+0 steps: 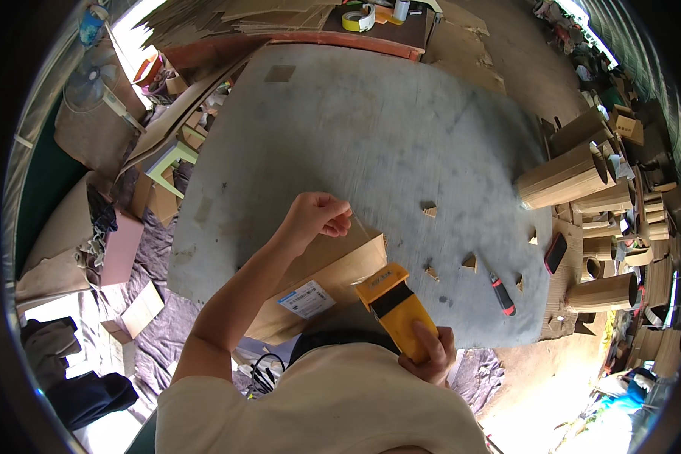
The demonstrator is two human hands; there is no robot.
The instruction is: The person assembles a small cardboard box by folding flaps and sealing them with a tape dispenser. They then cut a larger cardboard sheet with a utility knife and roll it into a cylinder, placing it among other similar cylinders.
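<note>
My left hand (321,216) is raised over the far side of a brown cardboard box (340,265), its fingers pinched together. From the fingertips a thin clear strip of tape (361,225) runs down toward the box's right end. A white label with a blue edge (306,299) is stuck on the box, which lies at the table's near edge, partly behind my left arm. My right hand (431,356) grips a yellow tape dispenser (401,318) by its lower end. The dispenser's head is just beside the box's right end; whether they touch is unclear.
On the grey table (318,129) lie a red and black utility knife (502,293) and several cardboard scraps (469,262). A dark phone (556,253) rests at the right edge, near cardboard tubes (567,178). Flat cardboard (234,19) and a tape roll (358,18) are beyond the far edge.
</note>
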